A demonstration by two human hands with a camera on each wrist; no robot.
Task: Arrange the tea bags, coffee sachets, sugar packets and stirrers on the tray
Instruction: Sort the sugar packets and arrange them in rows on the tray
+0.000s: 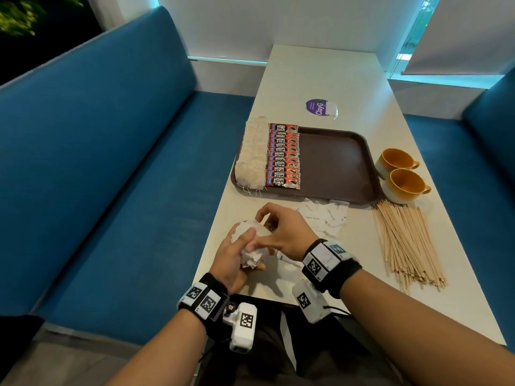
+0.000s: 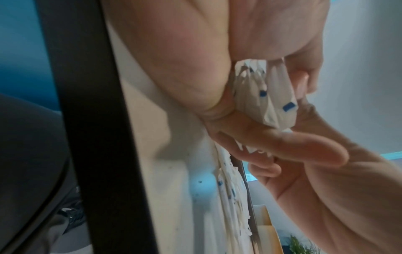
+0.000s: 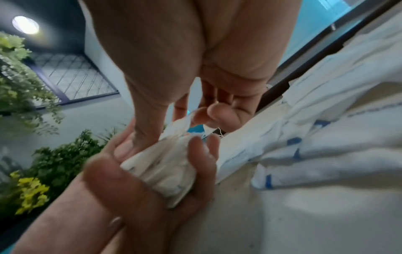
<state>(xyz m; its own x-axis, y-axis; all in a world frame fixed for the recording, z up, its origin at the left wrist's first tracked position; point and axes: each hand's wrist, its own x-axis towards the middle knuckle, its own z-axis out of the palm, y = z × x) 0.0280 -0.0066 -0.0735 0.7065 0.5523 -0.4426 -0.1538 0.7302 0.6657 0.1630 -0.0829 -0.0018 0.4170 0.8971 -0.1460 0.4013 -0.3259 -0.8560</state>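
The left hand point(image 1: 237, 257) curls its fingers and thumb round a bunch of white paper sugar packets with small blue marks point(image 1: 252, 243), held just above the near edge of the pale worktop point(image 1: 320, 76). The right hand point(image 1: 281, 229) meets it from the other side, its thumb and fingertips pinching the top of the same bunch, so both hands grip the packets together. Just beyond the right hand, more loose white sugar packets point(image 1: 326, 215) lie scattered on the worktop. Farther out from them sits a dark brown rectangular plastic tray point(image 1: 337, 162); along the side of it ahead of the left hand runs a column of pale tea bags point(image 1: 252, 154), and touching it on the inner side a column of red and black coffee sachets point(image 1: 282, 157). Out past the right hand lies a spread heap of thin wooden stirrers point(image 1: 404, 240), and beyond those stand two mugs with orange insides point(image 1: 401, 174), just beside the tray's edge.
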